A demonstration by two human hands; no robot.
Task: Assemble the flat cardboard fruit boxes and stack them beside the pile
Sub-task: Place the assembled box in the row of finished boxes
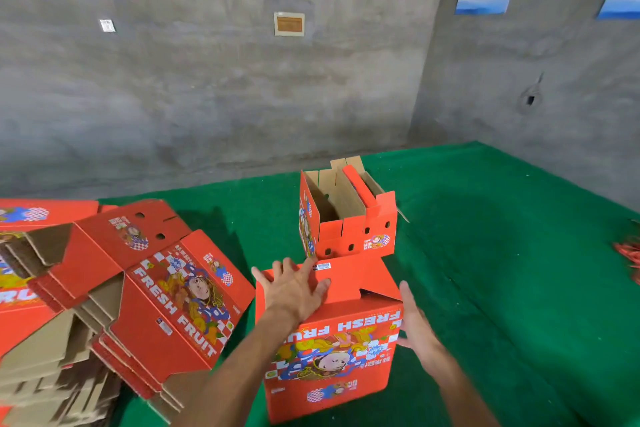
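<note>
A red "FRESH FRUIT" cardboard box [332, 357] stands on the green mat right in front of me, its print upside down, its folded flaps facing up. My left hand [294, 288] lies flat with spread fingers on the top flaps. My right hand [415, 329] is open against the box's right side near the upper corner. Behind it stands another assembled red box [346, 218], open at the top with its flaps up. A pile of flat red boxes [104, 305] lies at the left, tilted and fanned out.
Green mat [502, 270] covers the floor to the right and behind. Grey concrete walls [242, 97] meet in a corner at the back right. A bundle of red strips [628, 255] lies at the right edge.
</note>
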